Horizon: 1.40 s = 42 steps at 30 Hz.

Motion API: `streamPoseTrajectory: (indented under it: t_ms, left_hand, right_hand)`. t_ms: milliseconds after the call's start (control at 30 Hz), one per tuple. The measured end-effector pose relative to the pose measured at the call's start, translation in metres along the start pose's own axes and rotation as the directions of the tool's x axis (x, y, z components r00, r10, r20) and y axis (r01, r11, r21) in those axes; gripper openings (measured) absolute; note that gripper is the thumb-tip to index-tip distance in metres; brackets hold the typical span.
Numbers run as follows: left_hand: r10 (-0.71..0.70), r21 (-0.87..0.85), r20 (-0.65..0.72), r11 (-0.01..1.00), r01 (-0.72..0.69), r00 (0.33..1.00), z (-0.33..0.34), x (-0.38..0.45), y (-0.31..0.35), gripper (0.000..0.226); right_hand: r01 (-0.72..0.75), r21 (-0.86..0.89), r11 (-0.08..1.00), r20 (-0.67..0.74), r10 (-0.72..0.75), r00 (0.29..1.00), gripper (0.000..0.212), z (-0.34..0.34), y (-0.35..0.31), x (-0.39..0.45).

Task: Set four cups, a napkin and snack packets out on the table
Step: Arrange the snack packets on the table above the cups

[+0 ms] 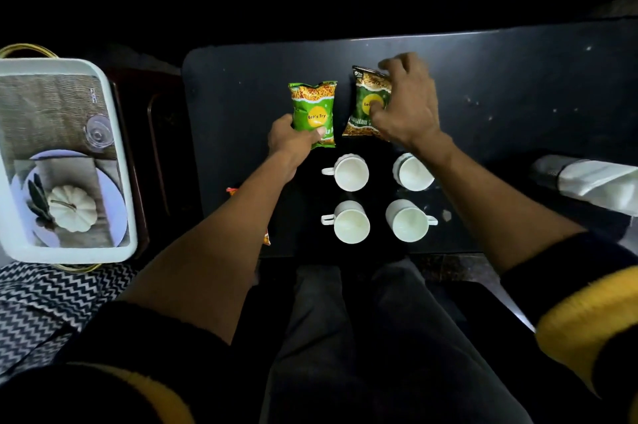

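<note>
Room past the table [518, 85] is black, nothing readable there. An orange packet [266, 237] at 8 o'clock from the cups is mostly hidden under my left forearm, only slivers show. My right wrist covers part of the far-right cup [412, 173]. Something white and crumpled [600, 181] at the table's 3 o'clock edge is cut off by the frame; can't tell if it's the napkin. My left hand [293, 140] pinches the light green packet [313, 112] at its lower-left corner, thumb on the front, packet running toward 12 from the grip. My right hand [404, 105] is clamped over the dark green packet [367, 102], covering its right side. Other three cups, far-left [350, 172], near-left [350, 221], near-right [407, 220], sit at 6 o'clock of both packets. Tray [117, 133] at 9 o'clock, off the table.
</note>
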State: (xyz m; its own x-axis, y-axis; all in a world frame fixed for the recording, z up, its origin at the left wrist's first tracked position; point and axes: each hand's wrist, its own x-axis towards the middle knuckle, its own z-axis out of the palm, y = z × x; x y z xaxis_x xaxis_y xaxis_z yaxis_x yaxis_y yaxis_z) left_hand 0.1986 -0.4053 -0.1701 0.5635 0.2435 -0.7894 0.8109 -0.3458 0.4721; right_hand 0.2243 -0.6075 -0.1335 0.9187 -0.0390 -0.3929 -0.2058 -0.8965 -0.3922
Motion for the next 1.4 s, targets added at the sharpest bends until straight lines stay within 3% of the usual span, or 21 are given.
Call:
streamPoseTrajectory:
  t_ms: [233,433,967,1400]
  left_hand:
    - [0.003,0.107,-0.067,0.994,0.004,0.998,0.008,0.012,0.0,0.054]
    - [0.065,0.084,-0.162,0.995,-0.052,0.985,0.02,0.018,0.003,0.05]
    - [0.067,0.157,-0.154,0.987,-0.042,0.986,0.025,0.031,0.002,0.049]
    - [0.072,0.143,-0.192,0.989,-0.045,0.979,0.02,0.031,-0.009,0.056]
  right_hand:
    - [0.045,-0.156,0.987,0.136,-0.024,0.99,0.094,0.024,0.027,-0.014]
    - [0.076,-0.129,0.989,0.139,-0.058,0.989,0.088,0.014,0.029,-0.001]
    - [-0.075,-0.059,0.995,0.05,0.078,0.996,0.086,0.013,0.033,-0.01]
    - [-0.015,-0.138,0.99,0.08,0.026,0.996,0.092,0.006,0.037,-0.006]
